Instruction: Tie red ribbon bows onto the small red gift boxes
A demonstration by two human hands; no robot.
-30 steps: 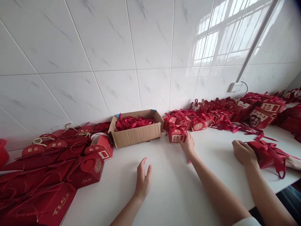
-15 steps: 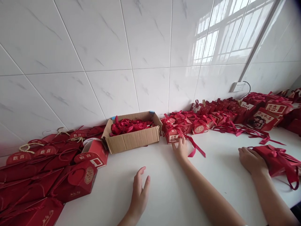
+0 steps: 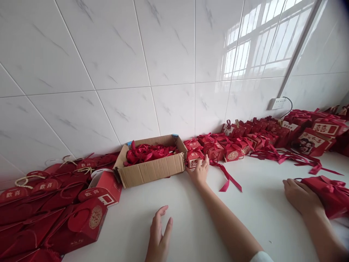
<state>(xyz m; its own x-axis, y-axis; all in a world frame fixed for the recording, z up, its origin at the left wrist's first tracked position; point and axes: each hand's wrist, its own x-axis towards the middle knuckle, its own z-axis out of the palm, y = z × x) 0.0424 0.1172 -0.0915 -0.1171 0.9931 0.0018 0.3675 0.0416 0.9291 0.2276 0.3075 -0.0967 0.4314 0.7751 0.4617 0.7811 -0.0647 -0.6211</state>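
Note:
My right hand (image 3: 200, 171) reaches forward with its fingers curled over a small red gift box (image 3: 193, 160) tied with ribbon, which stands against the right end of a cardboard box (image 3: 152, 169) full of red ribbon bows. A loose red ribbon (image 3: 226, 178) trails on the white counter (image 3: 191, 218) just right of that hand. Near the bottom edge my left hand (image 3: 159, 236) lies open, fingers apart, palm down on the counter with nothing in it.
Another person's hand (image 3: 300, 196) at the right holds down a red bag (image 3: 327, 194). Rows of small red ribboned boxes (image 3: 245, 140) line the tiled wall to the right. Larger red handle boxes (image 3: 81, 222) crowd the left. A wall socket (image 3: 276, 103) sits above.
My right hand has slid the small red gift box leftward up against the cardboard box. My left hand has drawn back toward me. The other person's hand has shifted right and lower.

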